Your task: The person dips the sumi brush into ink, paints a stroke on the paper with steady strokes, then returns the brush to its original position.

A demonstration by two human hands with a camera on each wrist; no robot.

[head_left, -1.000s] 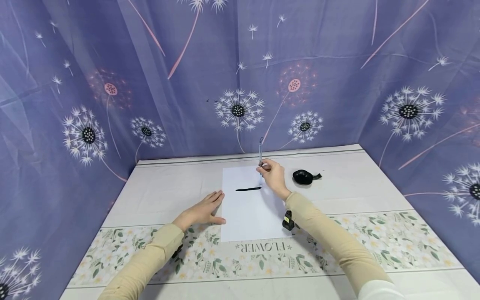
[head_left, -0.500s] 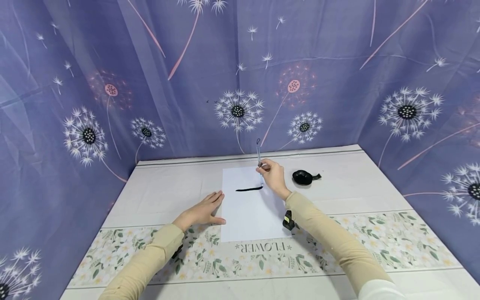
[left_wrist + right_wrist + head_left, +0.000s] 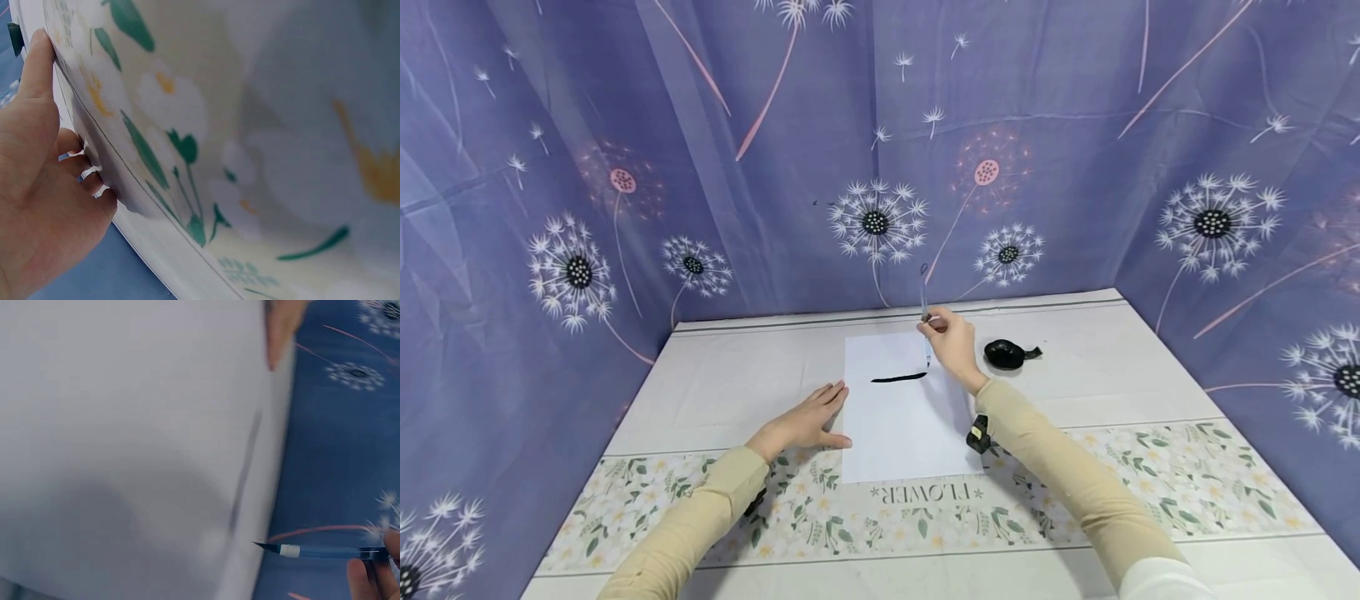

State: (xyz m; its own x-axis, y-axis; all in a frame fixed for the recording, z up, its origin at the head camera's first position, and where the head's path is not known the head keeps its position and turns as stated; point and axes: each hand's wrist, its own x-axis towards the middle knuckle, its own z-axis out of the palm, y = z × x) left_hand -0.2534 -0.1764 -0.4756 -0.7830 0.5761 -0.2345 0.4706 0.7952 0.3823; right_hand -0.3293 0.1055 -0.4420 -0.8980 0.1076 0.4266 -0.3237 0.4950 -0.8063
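A white sheet of paper [image 3: 910,433] lies on the table, with one black stroke [image 3: 898,378] across its upper part. My right hand [image 3: 952,343] pinches an upright ink brush [image 3: 924,293] between thumb and fingers. In the right wrist view the brush [image 3: 325,552] shows a dark pointed tip and a white collar, the tip apart from the paper, past the stroke's end. My left hand [image 3: 805,421] lies flat at the paper's left edge, fingers straight. The left wrist view shows that hand [image 3: 53,175] on the cloth, its thumb extended.
To the right of the paper sits a small black dish [image 3: 1004,355] with a short handle. The white tablecloth [image 3: 1120,358] carries a floral band [image 3: 1150,475] and the word FLOWER. A purple dandelion curtain [image 3: 760,208] hangs behind the table and at both sides.
The black stroke has grown slightly to the right. My right hand has then risen a little and moved right, lifting the brush tip off the paper. The left hand stays in place.
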